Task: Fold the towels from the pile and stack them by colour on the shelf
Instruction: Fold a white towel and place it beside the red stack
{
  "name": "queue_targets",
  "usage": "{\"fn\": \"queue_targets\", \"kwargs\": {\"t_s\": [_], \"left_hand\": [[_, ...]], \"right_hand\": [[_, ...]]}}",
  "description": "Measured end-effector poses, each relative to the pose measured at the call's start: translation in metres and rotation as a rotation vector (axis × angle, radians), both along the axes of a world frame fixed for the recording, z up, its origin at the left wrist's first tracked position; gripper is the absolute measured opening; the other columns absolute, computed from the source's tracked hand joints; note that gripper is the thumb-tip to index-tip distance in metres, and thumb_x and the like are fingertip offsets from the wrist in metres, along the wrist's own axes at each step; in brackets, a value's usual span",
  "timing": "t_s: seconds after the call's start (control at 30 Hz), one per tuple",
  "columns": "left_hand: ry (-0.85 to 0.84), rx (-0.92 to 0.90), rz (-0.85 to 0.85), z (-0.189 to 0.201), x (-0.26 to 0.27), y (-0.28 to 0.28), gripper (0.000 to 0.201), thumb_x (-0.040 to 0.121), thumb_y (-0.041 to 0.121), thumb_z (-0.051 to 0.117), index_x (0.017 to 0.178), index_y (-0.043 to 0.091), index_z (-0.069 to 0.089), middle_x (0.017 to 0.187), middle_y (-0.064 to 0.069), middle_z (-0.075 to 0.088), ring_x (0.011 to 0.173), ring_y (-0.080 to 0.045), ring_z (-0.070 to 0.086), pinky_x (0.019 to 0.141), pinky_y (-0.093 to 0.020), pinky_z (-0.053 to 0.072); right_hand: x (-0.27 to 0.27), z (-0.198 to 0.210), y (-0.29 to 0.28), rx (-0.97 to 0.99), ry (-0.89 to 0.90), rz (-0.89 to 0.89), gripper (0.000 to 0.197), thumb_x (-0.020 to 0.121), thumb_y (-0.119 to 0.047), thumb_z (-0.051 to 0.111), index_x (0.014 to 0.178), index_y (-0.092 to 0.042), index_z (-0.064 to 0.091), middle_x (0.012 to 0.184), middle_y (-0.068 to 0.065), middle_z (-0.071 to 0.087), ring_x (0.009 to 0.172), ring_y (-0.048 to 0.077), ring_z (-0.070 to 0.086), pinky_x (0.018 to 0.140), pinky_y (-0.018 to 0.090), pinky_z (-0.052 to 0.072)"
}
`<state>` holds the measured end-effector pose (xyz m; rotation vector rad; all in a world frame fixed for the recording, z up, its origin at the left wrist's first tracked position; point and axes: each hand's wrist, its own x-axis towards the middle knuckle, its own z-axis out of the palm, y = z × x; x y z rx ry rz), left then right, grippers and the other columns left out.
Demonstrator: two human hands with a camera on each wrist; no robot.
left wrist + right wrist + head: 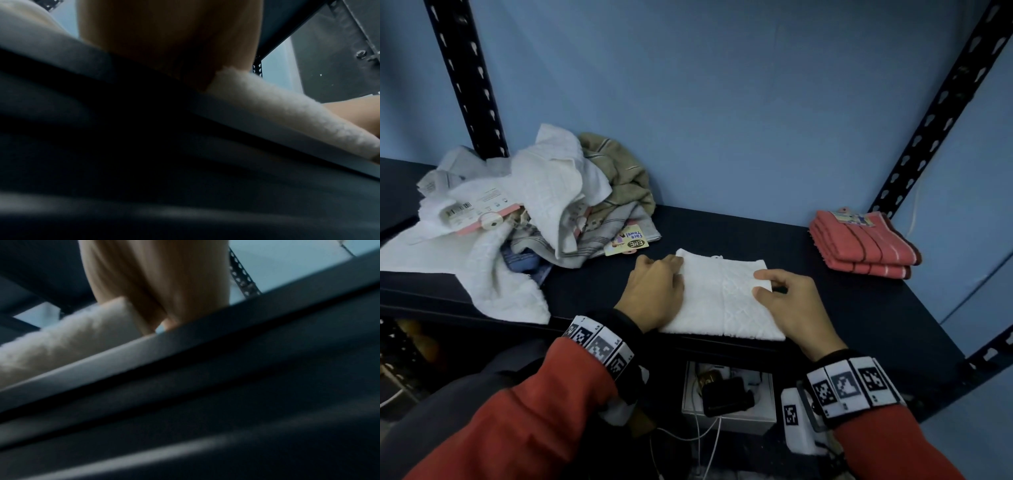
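A folded white towel (722, 301) lies flat near the front edge of the dark shelf (842, 318). My left hand (657, 287) sits at its left edge with the fingers curled onto the cloth. My right hand (784, 298) pinches the right edge, thumb and forefinger on top. The left wrist view shows the towel's thick front fold (287, 112) under my left hand (168, 40); the right wrist view shows the same fold (61, 344) under my right hand (156, 280). A loose pile of white, beige and grey towels (541, 205) lies at the back left. Folded coral towels (866, 246) are stacked at the right.
Black perforated shelf posts stand at the back left (465, 82) and right (941, 102) against a blue wall. One white towel (493, 281) hangs over the front edge at the left. Below the shelf sits a white box (729, 401) with cables.
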<state>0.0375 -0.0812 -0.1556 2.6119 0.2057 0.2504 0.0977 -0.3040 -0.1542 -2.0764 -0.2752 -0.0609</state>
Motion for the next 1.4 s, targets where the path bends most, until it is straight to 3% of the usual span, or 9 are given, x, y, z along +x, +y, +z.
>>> {"fn": "queue_targets", "kwargs": {"t_s": [0.27, 0.53, 0.87, 1.0, 1.1, 1.17, 1.27, 1.33, 1.4], "left_hand": [[-0.034, 0.121, -0.014, 0.009, 0.008, -0.016, 0.047, 0.108, 0.040, 0.031, 0.144, 0.015, 0.047, 0.160, -0.006, 0.035, 0.149, -0.030, 0.026, 0.115, -0.044, 0.028], [0.116, 0.145, -0.099, -0.010, 0.016, -0.027, 0.061, 0.107, 0.047, 0.022, 0.162, 0.023, 0.013, 0.171, 0.000, 0.005, 0.157, -0.015, -0.003, 0.127, -0.040, 0.000], [-0.007, 0.272, -0.026, -0.006, -0.003, -0.031, 0.070, 0.102, 0.056, 0.021, 0.158, 0.014, 0.023, 0.170, -0.012, 0.007, 0.157, -0.028, -0.002, 0.127, -0.044, 0.005], [-0.058, 0.380, -0.351, 0.001, -0.026, -0.042, 0.084, 0.090, 0.081, 0.033, 0.156, 0.029, 0.032, 0.169, -0.004, 0.016, 0.156, -0.022, 0.012, 0.126, -0.042, 0.013], [-0.070, 0.396, -0.463, 0.003, -0.027, -0.048, 0.066, 0.092, 0.071, 0.049, 0.147, 0.035, 0.047, 0.156, 0.002, 0.042, 0.146, -0.023, 0.035, 0.117, -0.041, 0.032], [-0.209, 0.217, -0.471, 0.005, -0.026, -0.045, 0.036, 0.100, 0.054, 0.047, 0.123, 0.032, 0.064, 0.120, 0.009, 0.065, 0.115, -0.018, 0.060, 0.093, -0.041, 0.051], [-0.368, -0.242, -0.380, 0.016, -0.020, -0.030, 0.021, 0.098, 0.041, 0.056, 0.095, 0.025, 0.070, 0.075, 0.013, 0.063, 0.074, 0.000, 0.058, 0.069, -0.026, 0.045], [-0.374, -0.571, -0.339, 0.028, -0.020, -0.020, 0.024, 0.096, 0.035, 0.059, 0.090, 0.014, 0.071, 0.075, 0.005, 0.065, 0.074, -0.004, 0.055, 0.069, -0.030, 0.042], [-0.345, -0.829, -0.314, 0.044, -0.023, -0.013, 0.027, 0.094, 0.030, 0.062, 0.095, 0.004, 0.071, 0.084, -0.011, 0.070, 0.082, -0.014, 0.060, 0.077, -0.035, 0.044]], "right_hand": [[-0.028, 0.015, 0.028, -0.549, -0.379, -0.014, 0.036, 0.103, -0.026, 0.045, 0.134, -0.014, 0.057, 0.143, 0.002, 0.049, 0.129, 0.022, 0.045, 0.104, 0.039, 0.038], [0.004, -0.003, 0.029, -0.735, -0.035, 0.200, 0.056, 0.108, -0.041, 0.015, 0.162, -0.027, 0.008, 0.169, -0.008, -0.001, 0.155, 0.011, -0.009, 0.126, 0.044, -0.006], [-0.004, 0.000, 0.019, -0.674, -0.069, 0.258, 0.052, 0.108, -0.046, 0.023, 0.159, -0.037, 0.019, 0.169, -0.012, 0.006, 0.155, 0.007, -0.003, 0.125, 0.043, 0.000], [-0.001, 0.006, 0.001, -0.545, -0.067, 0.233, 0.049, 0.107, -0.018, 0.034, 0.155, -0.027, 0.036, 0.167, 0.000, 0.020, 0.155, 0.023, 0.012, 0.125, 0.036, 0.010], [-0.003, 0.012, -0.014, -0.538, -0.020, 0.282, 0.067, 0.095, 0.006, 0.032, 0.153, -0.028, 0.041, 0.166, -0.003, 0.023, 0.156, 0.021, 0.009, 0.124, 0.031, 0.009], [-0.002, 0.016, -0.026, -0.564, 0.041, 0.335, 0.073, 0.092, 0.010, 0.036, 0.152, -0.033, 0.040, 0.166, -0.009, 0.019, 0.156, 0.019, 0.000, 0.125, 0.035, 0.006], [0.000, 0.021, -0.039, -0.496, 0.025, 0.402, 0.064, 0.091, -0.002, 0.061, 0.143, -0.036, 0.051, 0.164, -0.013, 0.023, 0.155, 0.014, 0.001, 0.126, 0.037, 0.005], [-0.001, 0.029, -0.042, -0.262, -0.063, 0.430, 0.040, 0.089, -0.015, 0.074, 0.124, -0.032, 0.069, 0.153, -0.005, 0.047, 0.150, 0.012, 0.029, 0.125, 0.037, 0.018], [-0.009, 0.044, -0.040, -0.019, -0.141, 0.375, 0.015, 0.089, -0.014, 0.076, 0.101, -0.022, 0.078, 0.115, 0.000, 0.075, 0.112, 0.009, 0.065, 0.100, 0.031, 0.045]]}}
